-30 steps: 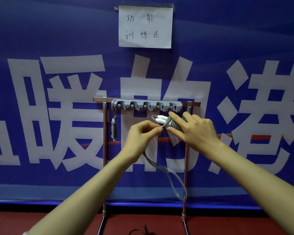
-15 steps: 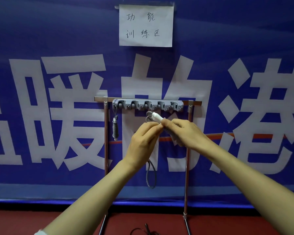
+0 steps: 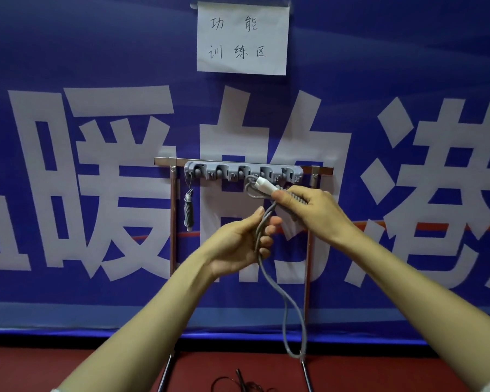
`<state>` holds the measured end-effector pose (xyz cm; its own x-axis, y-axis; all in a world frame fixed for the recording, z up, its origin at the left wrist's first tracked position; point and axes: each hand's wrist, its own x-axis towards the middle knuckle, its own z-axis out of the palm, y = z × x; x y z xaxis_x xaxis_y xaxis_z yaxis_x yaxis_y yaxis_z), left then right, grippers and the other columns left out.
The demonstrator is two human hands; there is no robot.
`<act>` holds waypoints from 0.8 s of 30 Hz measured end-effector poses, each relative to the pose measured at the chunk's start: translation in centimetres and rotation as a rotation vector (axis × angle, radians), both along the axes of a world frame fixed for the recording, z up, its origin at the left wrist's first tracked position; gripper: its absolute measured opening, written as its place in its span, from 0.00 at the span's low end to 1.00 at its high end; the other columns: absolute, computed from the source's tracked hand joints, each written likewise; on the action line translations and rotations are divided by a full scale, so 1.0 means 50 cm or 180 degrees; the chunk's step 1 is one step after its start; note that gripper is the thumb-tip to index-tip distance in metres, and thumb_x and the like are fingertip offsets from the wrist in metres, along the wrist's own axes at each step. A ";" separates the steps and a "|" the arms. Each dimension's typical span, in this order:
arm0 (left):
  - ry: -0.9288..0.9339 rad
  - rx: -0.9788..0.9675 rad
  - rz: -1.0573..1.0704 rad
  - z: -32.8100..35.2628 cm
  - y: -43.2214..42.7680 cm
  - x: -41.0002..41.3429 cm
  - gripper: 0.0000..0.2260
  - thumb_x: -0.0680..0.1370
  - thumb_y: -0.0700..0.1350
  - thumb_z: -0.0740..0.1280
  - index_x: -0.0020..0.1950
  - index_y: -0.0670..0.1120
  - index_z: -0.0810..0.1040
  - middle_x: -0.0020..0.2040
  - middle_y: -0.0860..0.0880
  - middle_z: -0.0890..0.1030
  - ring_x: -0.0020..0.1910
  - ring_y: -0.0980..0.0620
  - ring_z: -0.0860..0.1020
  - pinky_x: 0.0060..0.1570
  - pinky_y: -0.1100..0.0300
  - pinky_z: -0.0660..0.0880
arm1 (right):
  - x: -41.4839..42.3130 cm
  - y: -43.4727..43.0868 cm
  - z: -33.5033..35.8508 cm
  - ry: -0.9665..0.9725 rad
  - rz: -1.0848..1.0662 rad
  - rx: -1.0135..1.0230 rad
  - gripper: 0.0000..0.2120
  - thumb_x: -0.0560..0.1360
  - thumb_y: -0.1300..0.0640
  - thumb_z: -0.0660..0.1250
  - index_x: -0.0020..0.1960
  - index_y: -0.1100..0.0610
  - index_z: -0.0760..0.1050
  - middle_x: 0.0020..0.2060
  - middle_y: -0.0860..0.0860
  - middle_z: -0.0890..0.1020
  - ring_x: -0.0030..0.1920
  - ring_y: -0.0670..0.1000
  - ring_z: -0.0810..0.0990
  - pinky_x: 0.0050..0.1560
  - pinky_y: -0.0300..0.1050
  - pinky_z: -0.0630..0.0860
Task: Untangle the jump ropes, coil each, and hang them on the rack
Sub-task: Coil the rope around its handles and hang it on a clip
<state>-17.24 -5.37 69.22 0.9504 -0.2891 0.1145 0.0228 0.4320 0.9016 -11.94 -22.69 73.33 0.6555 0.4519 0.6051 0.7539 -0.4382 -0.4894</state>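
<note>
Holds the grey jump rope (image 3: 270, 275) up in front of the rack (image 3: 224, 173), just below the right end of its grey hook strip. Grips the ribbed handle (image 3: 294, 195) in the right hand (image 3: 314, 213), fingers and thumb curled round it, white tip pointing up and left toward the hooks; perhaps two handles bundled there, hard to tell from this angle. Leaves a small loop of cord bulging out left of the white tip, near the fourth hook. Closes the left hand (image 3: 238, 244), lower and to the left, round the doubled cord, thumb on top and fingers curled in. Lets the rest of the cord hang from that fist in a long narrow loop, down in front of the right upright of the metal frame (image 3: 172, 222), almost to the red floor (image 3: 96, 369). Shows a second jump rope (image 3: 188, 210) hanging from the leftmost hook, well apart from both hands. Shows a dark rope (image 3: 239, 381) lying on the floor between the frame's legs. Behind everything, a blue banner (image 3: 96, 38) with large white characters and a handwritten paper sign (image 3: 242, 38) above the rack.
</note>
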 end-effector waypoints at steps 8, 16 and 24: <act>0.0418 -0.0138 -0.0508 -0.005 0.006 -0.004 0.06 0.74 0.45 0.69 0.42 0.45 0.85 0.37 0.52 0.81 0.33 0.57 0.78 0.44 0.59 0.77 | 0.005 -0.003 -0.003 0.0033 0.0255 0.0004 0.26 0.72 0.33 0.60 0.44 0.57 0.78 0.33 0.56 0.78 0.30 0.48 0.73 0.32 0.44 0.69; -0.0472 0.1456 0.0879 0.011 0.028 -0.003 0.06 0.66 0.51 0.75 0.40 0.50 0.85 0.41 0.45 0.82 0.40 0.51 0.79 0.47 0.54 0.71 | -0.001 -0.006 -0.012 0.0574 0.0715 0.0221 0.17 0.73 0.35 0.62 0.49 0.47 0.78 0.32 0.50 0.78 0.30 0.49 0.75 0.31 0.42 0.73; -0.1418 0.1616 0.1402 -0.002 0.052 0.005 0.07 0.69 0.43 0.74 0.47 0.49 0.84 0.46 0.51 0.86 0.51 0.52 0.83 0.53 0.64 0.76 | -0.018 -0.003 -0.023 0.1521 0.1282 0.0152 0.16 0.76 0.38 0.57 0.47 0.45 0.79 0.31 0.54 0.78 0.28 0.55 0.73 0.26 0.43 0.67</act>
<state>-16.98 -2.77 69.12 0.8852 -0.0171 0.4649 -0.4621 -0.1473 0.8745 -12.85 -22.85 72.16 0.6427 0.6994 0.3129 0.5483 -0.1346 -0.8254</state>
